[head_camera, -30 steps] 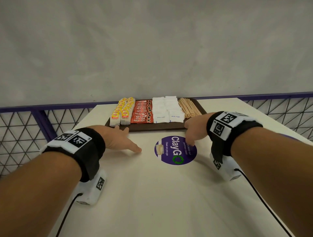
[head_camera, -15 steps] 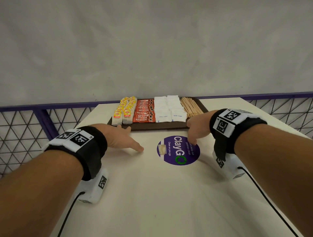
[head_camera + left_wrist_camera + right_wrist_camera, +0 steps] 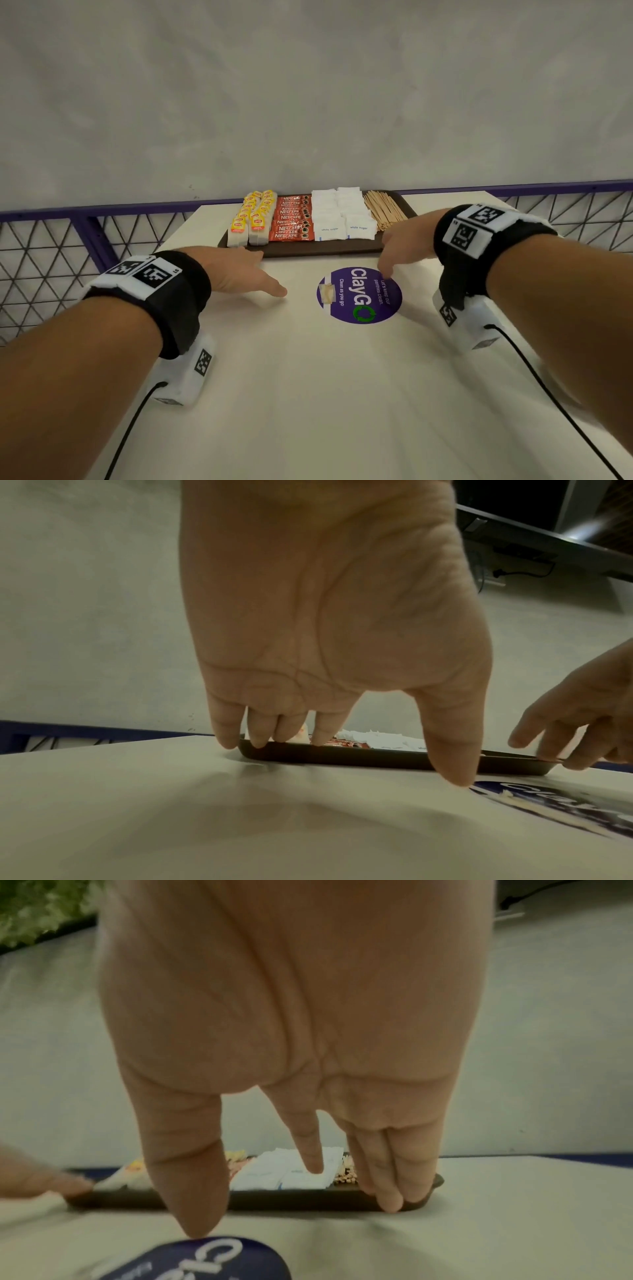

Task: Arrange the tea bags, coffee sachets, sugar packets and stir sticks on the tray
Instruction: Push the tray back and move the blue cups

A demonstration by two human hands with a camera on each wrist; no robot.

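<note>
A dark brown tray [image 3: 322,249] stands at the far end of the table. It holds, from left to right, rows of yellow tea bags [image 3: 254,219], red coffee sachets [image 3: 293,219], white sugar packets [image 3: 342,214] and wooden stir sticks [image 3: 383,209]. My left hand [image 3: 270,272] is at the tray's near left corner, its straight fingers [image 3: 260,739] touching the rim [image 3: 359,758]. My right hand [image 3: 394,253] is at the near right corner. Two of its fingers [image 3: 387,1191] rest against the rim [image 3: 291,1202]. Both thumbs point down at the table. Neither hand holds anything.
A round purple sticker [image 3: 359,294] lies on the white table [image 3: 308,394] between my hands. A purple rail with wire mesh [image 3: 51,246] runs behind the table on both sides, before a grey wall. The tray nearly reaches the table's far edge.
Almost nothing: both hands stay at the tray's near corners and the tray keeps its place. Only the view has shifted slightly.
</note>
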